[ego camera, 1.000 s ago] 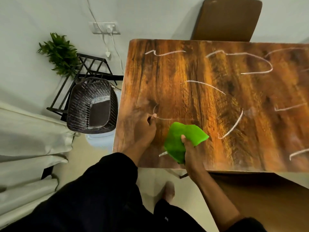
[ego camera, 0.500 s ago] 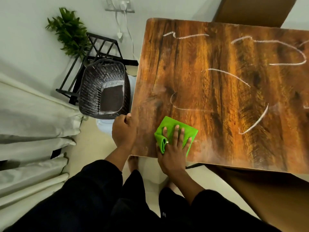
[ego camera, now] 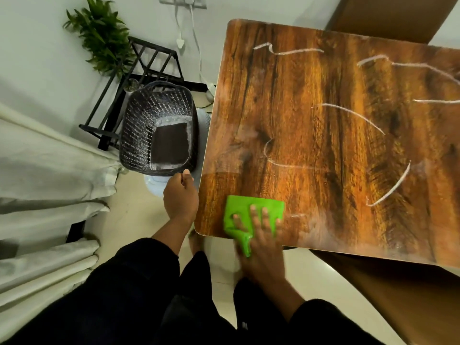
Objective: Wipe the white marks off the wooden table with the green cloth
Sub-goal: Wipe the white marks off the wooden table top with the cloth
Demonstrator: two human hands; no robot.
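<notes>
Bright green cloth (ego camera: 254, 207), desk (ego camera: 323, 135) showing orange-brown streaked woodgrain, white marks (ego camera: 348, 115) curving across it, black perforated basket (ego camera: 139, 135), black sleeves (ego camera: 129, 282)

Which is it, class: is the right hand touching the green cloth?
Touching. The head view shows the right hand lying flat on the green cloth.

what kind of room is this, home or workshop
Most likely a room in a home: a wood-grain table with a chair behind it, pale curtains, a potted plant on a black rack, and a dark woven basket.
</notes>
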